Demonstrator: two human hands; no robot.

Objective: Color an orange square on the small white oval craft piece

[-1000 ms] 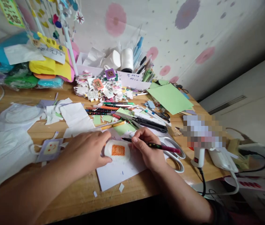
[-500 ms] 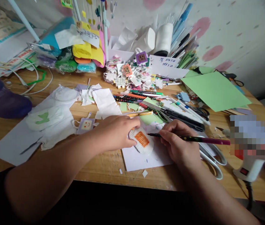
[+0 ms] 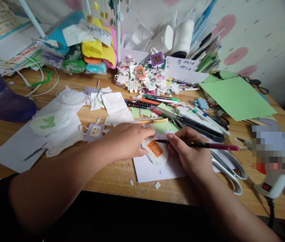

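Observation:
A small white oval piece [image 3: 157,155] with an orange checked square on it lies on a white sheet of paper [image 3: 152,169] near the table's front edge. My left hand [image 3: 128,141] presses down on the oval's left edge, fingers curled over it. My right hand [image 3: 187,149] pinches a dark dotted pencil [image 3: 207,145] with a pink rear end. The pencil's tip touches the top of the orange square.
White-handled scissors [image 3: 229,169] lie right of my right hand, a hot glue gun [image 3: 273,183] farther right. Pens and pencils [image 3: 157,101], green paper [image 3: 235,97], paper scraps, white cloth [image 3: 56,124] and a lilac cutout [image 3: 94,131] cover the wooden table [image 3: 112,178].
The view swung left and down, then held nearly still. My left hand stays on the oval piece. The pencil tip has shifted a little across the orange square.

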